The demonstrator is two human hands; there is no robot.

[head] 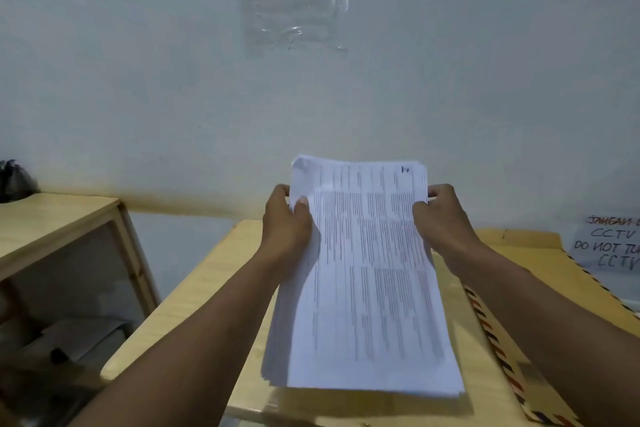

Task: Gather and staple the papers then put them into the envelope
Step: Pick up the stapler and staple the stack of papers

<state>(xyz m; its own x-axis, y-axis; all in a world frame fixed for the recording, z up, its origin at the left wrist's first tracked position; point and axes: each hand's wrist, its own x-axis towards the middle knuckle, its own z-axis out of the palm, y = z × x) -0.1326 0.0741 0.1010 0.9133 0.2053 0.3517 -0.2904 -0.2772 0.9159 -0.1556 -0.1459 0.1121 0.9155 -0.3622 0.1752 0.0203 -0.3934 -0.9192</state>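
A thick stack of printed white papers [367, 281] is lifted above the wooden table [194, 295], tilted up toward me with its far edge high. My left hand [285, 229] grips the stack's left edge near the top, thumb on the front sheet. My right hand [441, 218] holds the right edge at the same height. A tan envelope [526, 350] with a red and blue striped border lies flat on the table to the right, partly under my right forearm. No stapler is in view.
A wooden shelf unit [62, 218] stands to the left, a dark object [15, 180] on its top and papers inside. A white wall is close behind the table, with a plastic sleeve [294, 0] taped up. A handwritten CCTV notice [609, 246] hangs at the right.
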